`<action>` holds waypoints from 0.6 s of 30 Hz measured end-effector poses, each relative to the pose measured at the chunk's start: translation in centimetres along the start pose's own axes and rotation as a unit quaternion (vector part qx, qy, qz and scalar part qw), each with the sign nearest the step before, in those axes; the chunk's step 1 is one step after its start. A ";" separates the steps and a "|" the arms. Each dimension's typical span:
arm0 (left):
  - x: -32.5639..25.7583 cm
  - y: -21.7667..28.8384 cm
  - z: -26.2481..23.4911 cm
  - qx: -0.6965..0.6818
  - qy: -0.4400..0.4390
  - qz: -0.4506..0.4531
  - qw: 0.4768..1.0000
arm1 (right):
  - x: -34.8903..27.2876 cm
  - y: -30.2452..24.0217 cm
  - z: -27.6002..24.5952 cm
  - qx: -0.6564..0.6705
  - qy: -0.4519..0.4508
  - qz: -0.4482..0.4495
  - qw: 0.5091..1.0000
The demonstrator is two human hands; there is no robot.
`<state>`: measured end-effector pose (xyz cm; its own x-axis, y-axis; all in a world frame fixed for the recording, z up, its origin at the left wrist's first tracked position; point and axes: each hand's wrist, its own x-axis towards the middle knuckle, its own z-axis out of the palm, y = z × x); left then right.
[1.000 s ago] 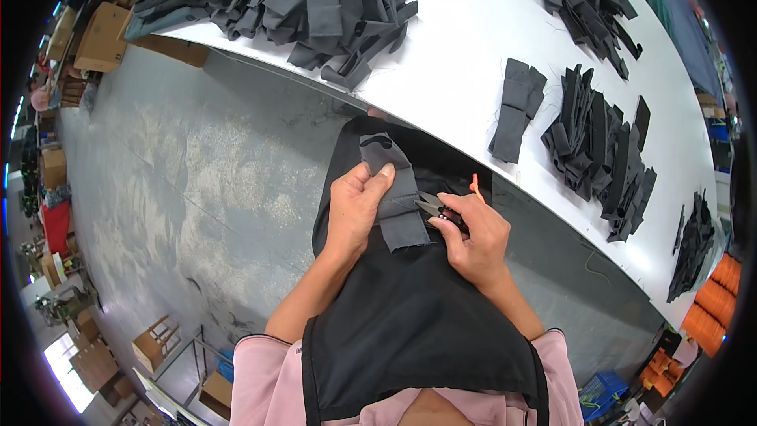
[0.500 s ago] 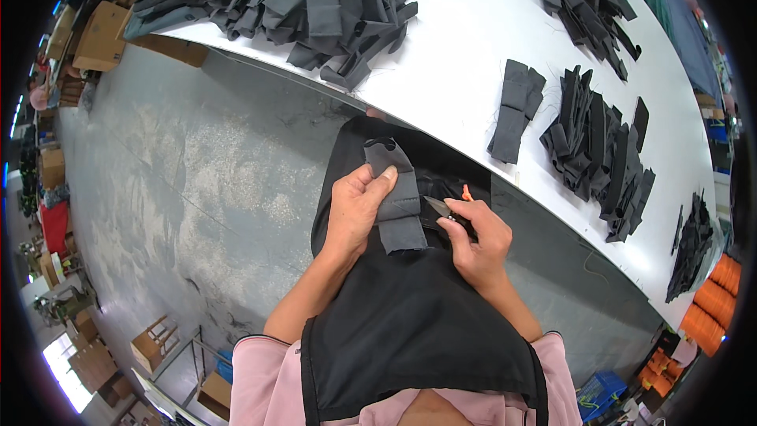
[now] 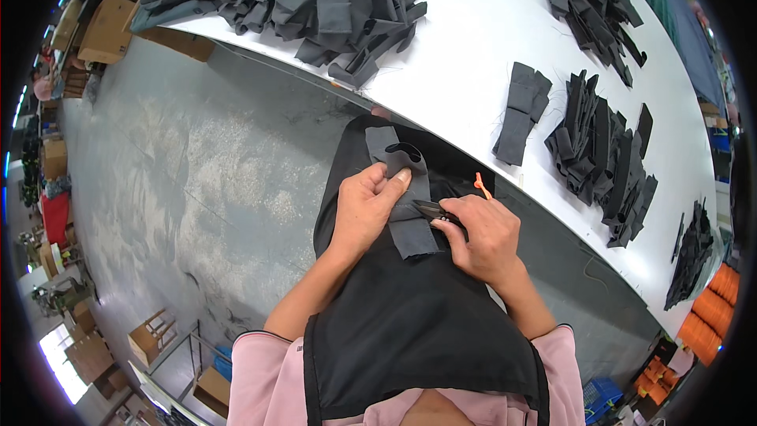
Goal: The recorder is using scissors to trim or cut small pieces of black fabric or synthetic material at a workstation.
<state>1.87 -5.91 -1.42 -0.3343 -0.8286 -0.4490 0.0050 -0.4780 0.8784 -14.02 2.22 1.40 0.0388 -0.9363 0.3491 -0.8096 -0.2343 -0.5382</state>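
Head camera: biggest thing going is the white table (image 3: 465, 39), running diagonally across the upper right, with a large heap of dark fabric strips (image 3: 333, 0) toward its left end and a smaller pile (image 3: 603, 154) on the right. Next size down, the black apron (image 3: 426, 339) covers the person's front. The gray fabric strip (image 3: 414, 238) in hand is held over that apron, short of the table edge, upper part curled into a loop. Left hand (image 3: 367, 209) pinches it between thumb and fingers; right hand (image 3: 485, 237) is curled round small dark snips (image 3: 428, 208) (orange bit (image 3: 479, 181) poking out above, no clue what it's for). The blades are right at the strip's right edge, can't tell if they're biting. My read: thread-trimming step, near the seam. Next move calls for a steady edge and careful tips. Nothing big blocks the way, but dark cloth over dark apron would hide any loose threads, and the left thumb's pretty near the blades.
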 end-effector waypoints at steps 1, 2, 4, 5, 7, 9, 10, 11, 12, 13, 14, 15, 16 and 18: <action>0.0 0.0 -0.1 0.009 -0.006 0.000 1.000 | 0.0 0.1 -0.1 0.000 0.000 0.000 1.000; 0.1 -0.2 -0.2 0.009 -0.005 0.000 1.000 | 0.0 0.3 -0.2 0.009 -0.012 -0.006 1.000; 0.1 -0.4 -0.3 0.010 -0.009 0.011 1.000 | 0.2 0.4 -0.2 0.019 -0.023 -0.013 0.999; 0.1 -0.4 -0.3 0.010 -0.008 0.011 1.000 | 0.3 0.5 -0.1 0.041 -0.019 -0.010 0.999; 0.1 -0.5 -0.3 0.014 -0.007 0.015 1.000 | 0.3 0.7 0.1 0.061 -0.014 -0.006 0.998; 0.2 -0.4 -0.4 0.028 -0.007 0.013 0.999 | 0.2 1.0 0.3 0.119 -0.028 0.037 0.992; 0.2 -0.3 -0.4 0.043 -0.007 0.011 0.999 | 0.1 1.0 0.4 0.118 -0.028 0.038 0.992; 0.3 -0.5 -0.4 0.043 -0.008 0.010 0.999 | 0.0 1.1 0.5 0.134 -0.034 0.051 0.989; 0.4 -1.0 -0.5 0.042 -0.010 0.015 0.999 | 0.0 1.1 0.5 0.150 -0.041 0.064 0.986; 0.4 -1.2 -0.6 0.042 -0.013 0.018 0.999 | 0.0 1.0 0.6 0.150 -0.042 0.064 0.986; 0.3 -1.1 -0.5 0.042 -0.013 0.018 0.999 | -0.1 0.9 0.7 0.147 -0.045 0.070 0.986; 0.2 -0.7 -0.3 0.035 -0.010 0.014 0.999 | -0.1 0.8 0.8 0.144 -0.048 0.076 0.985; 0.2 -0.5 -0.2 0.027 -0.007 0.010 1.000 | -0.1 0.7 0.8 0.144 -0.048 0.077 0.985; 0.3 -0.6 -0.2 0.025 -0.008 0.010 1.000 | 0.1 0.3 0.7 0.125 -0.037 0.070 0.989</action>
<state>1.98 -5.91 -2.07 -0.3498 -0.8329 -0.4288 -0.0343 -0.4461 0.8943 -13.87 1.89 0.68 -0.0132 -0.9787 0.2049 -0.6408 -0.1490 -0.7531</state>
